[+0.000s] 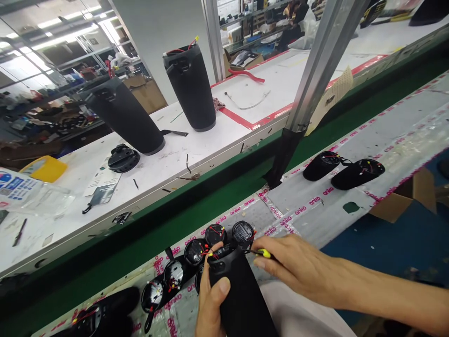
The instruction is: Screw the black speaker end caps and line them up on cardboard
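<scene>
My left hand [213, 299] is wrapped round a black cylindrical speaker body [243, 299], thumb on its side, tilted with its end up. Red wires with a yellow connector show at the speaker's open top. My right hand [291, 257] is closed on a small tool with a yellow-and-black handle [264, 253]. The tool's thin dark end points at the rim of that top; its exact kind and whether it touches cannot be made out. Just beyond both hands, several more black speaker bodies [174, 274] stand close together, their open ends showing wires.
A white bench [224, 145] runs behind a green conveyor belt [140, 245], carrying two upright speakers [191, 89], a round black part [123, 158] and yellow tape [45, 168]. A metal post [315, 70] rises at right. Two speakers [358, 174] lie on the taped near ledge.
</scene>
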Demonstrator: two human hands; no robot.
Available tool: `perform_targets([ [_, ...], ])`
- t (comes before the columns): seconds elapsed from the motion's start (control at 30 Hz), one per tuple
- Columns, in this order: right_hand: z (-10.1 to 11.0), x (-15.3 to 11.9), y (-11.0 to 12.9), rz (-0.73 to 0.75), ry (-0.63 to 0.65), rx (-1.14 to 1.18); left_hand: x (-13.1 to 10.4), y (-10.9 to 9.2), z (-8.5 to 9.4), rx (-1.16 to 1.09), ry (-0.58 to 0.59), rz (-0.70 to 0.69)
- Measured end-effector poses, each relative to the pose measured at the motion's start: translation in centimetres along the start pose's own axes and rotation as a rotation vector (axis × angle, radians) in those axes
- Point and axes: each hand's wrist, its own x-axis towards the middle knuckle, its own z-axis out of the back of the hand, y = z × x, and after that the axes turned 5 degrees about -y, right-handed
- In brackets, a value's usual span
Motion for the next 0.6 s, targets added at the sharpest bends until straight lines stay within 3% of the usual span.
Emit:
perform_targets([
  [0.17, -1.2, -1.4, -0.1, -0.209, 0.119, 0.193, 2.2, 0.4, 1.0, 0.038, -0.04, -0.041],
  [0.3, -1.5, -1.3, -1.3, -0.325, 0.055, 0.294, 2.5, 0.2, 0.9, 0.031, -0.107, -0.038],
  [0.43, -1.3, -0.7, -4.9, -0.381, -0.105, 0.408, 2.9, 1.2, -0.1, 0.258, -0.092, -0.166],
  [0.6, -0.7, -1.3, -10.7, -0.497, -0.253, 0.399, 5.1, 4.7, -1.2, 0.764, -0.005, -0.458],
])
